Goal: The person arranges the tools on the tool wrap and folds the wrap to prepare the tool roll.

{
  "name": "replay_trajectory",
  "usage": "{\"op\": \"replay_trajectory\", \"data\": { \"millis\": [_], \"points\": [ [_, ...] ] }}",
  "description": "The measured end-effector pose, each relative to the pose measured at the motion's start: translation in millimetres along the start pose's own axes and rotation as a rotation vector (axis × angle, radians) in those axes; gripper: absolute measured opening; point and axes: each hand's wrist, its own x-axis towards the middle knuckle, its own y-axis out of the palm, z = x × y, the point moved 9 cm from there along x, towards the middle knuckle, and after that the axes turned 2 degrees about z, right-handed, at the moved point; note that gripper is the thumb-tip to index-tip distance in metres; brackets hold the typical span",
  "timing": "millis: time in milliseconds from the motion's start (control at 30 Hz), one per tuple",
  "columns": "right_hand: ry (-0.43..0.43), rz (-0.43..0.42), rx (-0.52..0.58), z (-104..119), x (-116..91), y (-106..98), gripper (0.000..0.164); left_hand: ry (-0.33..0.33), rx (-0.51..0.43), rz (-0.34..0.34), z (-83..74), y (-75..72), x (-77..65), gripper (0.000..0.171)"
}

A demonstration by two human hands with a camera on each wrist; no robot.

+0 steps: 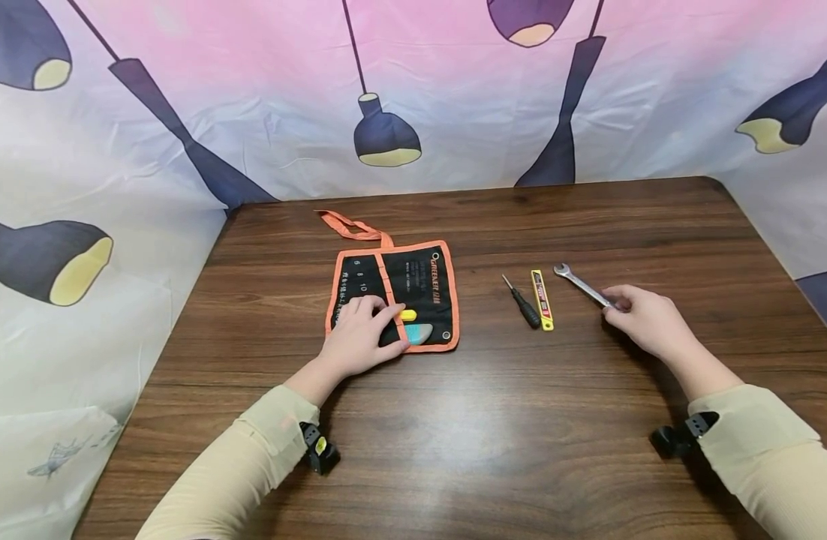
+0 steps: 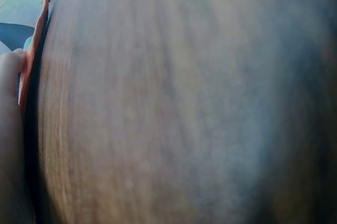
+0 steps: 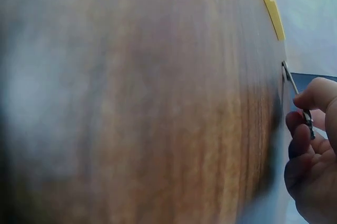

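Note:
A black tool pouch [image 1: 416,281] with orange edging lies flat on the table. My left hand [image 1: 359,334] rests on its lower left part, fingers spread over the pocket and thumb by the lower edge. Out of the pocket stick a yellow tool end [image 1: 408,315] and a teal rounded one [image 1: 419,334]. On the right, my right hand [image 1: 646,319] pinches a silver open-end wrench [image 1: 578,283] by its near end between thumb and fingers. The wrench's open jaw points to the far left; in the right wrist view its near end shows between the fingers [image 3: 303,134].
Between the hands lie a black-handled screwdriver [image 1: 525,309] and a slim yellow case [image 1: 542,300] with a red label, side by side. An orange strap [image 1: 351,226] trails from the pouch's far edge. Behind the brown wooden table [image 1: 454,450] hangs a curtain [image 1: 454,90] printed with lamps.

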Motion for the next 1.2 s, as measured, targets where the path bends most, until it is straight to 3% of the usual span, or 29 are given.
{"op": "replay_trajectory", "data": {
  "millis": [200,567,833,1200],
  "points": [
    [0.002,-0.044,-0.011,3,6,-1,0.028,-0.013,-0.001,0.004,1.0,0.5,-0.8,0.061],
    [0.007,-0.046,-0.047,9,13,1,0.029,-0.001,0.001,-0.006,-0.5,-0.5,-0.5,0.061],
    [0.052,-0.091,-0.048,9,16,1,0.027,-0.018,0.009,0.005,1.9,0.6,-1.1,0.062],
    [0.105,-0.141,0.035,5,17,-1,0.036,-0.014,0.016,0.003,1.1,1.2,-0.2,0.062]
  ]
}}
